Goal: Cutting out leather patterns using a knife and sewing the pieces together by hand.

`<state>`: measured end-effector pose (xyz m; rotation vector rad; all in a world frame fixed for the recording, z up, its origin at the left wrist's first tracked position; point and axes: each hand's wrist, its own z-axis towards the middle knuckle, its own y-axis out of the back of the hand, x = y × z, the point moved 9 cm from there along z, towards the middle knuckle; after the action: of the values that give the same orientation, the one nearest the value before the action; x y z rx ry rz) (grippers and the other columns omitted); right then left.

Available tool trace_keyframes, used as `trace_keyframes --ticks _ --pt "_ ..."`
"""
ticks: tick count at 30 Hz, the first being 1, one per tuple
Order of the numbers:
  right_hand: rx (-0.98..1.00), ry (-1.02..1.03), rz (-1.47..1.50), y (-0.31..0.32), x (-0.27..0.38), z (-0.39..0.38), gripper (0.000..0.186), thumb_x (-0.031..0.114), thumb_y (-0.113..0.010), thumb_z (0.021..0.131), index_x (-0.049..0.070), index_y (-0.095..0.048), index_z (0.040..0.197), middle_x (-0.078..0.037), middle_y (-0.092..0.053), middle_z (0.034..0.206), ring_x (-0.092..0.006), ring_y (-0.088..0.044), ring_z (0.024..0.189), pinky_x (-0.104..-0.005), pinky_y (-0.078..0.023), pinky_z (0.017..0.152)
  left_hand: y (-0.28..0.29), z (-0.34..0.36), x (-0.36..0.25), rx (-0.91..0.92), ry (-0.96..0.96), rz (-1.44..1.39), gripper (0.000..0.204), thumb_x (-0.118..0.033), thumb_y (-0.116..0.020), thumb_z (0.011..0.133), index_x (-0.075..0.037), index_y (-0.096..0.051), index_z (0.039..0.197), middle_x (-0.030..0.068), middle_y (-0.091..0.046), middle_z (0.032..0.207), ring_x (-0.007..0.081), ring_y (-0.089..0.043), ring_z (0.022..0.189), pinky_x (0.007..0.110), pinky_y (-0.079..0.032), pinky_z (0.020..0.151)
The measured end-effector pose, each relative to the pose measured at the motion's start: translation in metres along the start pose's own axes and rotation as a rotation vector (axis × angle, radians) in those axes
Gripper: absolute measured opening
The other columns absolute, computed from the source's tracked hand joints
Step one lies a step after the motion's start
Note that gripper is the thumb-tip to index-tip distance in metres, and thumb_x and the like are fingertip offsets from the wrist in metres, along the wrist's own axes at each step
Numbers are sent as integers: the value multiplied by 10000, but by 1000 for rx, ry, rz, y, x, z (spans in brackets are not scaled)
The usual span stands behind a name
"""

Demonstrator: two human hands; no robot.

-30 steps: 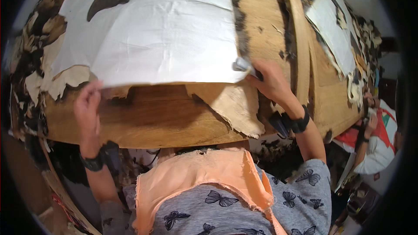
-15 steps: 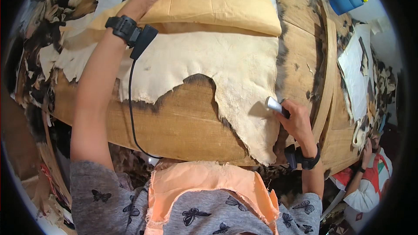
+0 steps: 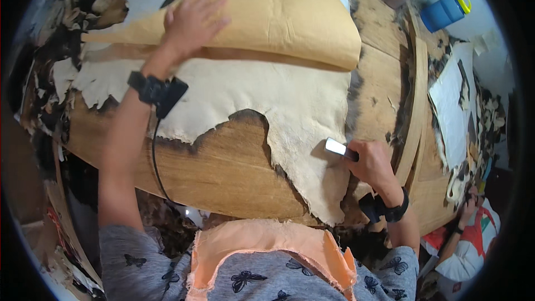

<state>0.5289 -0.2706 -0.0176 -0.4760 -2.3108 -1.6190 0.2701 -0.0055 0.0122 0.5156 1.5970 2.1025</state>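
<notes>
Wooden tabletop (image 3: 234, 159) bearing a pale hide (image 3: 301, 106), with tan paper (image 3: 290, 19) folded back across it. My left hand (image 3: 192, 25) is spread over the paper, which could spring loose if unheld. My right hand (image 3: 369, 161) grips a metal-ended tool (image 3: 336, 146) over the hide; dipping could scratch it.

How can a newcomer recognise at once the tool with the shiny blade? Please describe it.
Start from the big wooden worktop in the middle, and find the cream hide spread on it. Near the hide's lower right edge, the person's right grip holds a bladed hand tool. Its dark handle and flat, shiny silver blade set it apart from the matt hide and wood around it.
</notes>
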Motion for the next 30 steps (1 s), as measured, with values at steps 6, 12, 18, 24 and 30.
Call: trace_keyframes --ticks 6,12,18,24,30 --pt "-39 26 -36 -5 -1 -1 104 136 -656 659 48 -624 702 -167 -582 620 -352 -588 605 -399 -465 555 -39 -53 -10 305 1 -213 509 -486 -455 871 -215 -451 1302 46 -356 1406 307 -279 1286 597 -197 1002" --pt "-88 50 -28 5 4 -6 107 150 -656 657 61 -647 716 -173 -592 630 -354 -589 615 -405 -468 580 24 -42 23 -369 318 33 401 -388 -519 855 -187 -520 1202 80 -504 1261 311 -433 1140 521 -328 893" --pt "-41 -25 -50 3 5 -2 137 137 -683 624 29 -658 704 -179 -601 641 -345 -598 607 -380 -478 577 28 -23 66 -388 371 -414 127 -217 -572 794 -93 -599 799 52 -619 808 254 -565 840 432 -405 763" --pt "-12 -103 -52 3 1 -3 155 153 -696 613 36 -661 709 -158 -608 626 -324 -607 600 -373 -480 590 36 61 25 -636 121 -520 98 -187 -601 773 -117 -599 841 37 -603 904 257 -517 948 401 -389 801" --pt "-12 -112 -25 0 -5 -1 147 165 -706 597 55 -645 674 -115 -599 606 -306 -588 570 -361 -462 558 -52 107 22 -349 329 -488 152 -145 -572 786 -117 -576 935 28 -532 1116 256 -426 1079 476 -346 832"
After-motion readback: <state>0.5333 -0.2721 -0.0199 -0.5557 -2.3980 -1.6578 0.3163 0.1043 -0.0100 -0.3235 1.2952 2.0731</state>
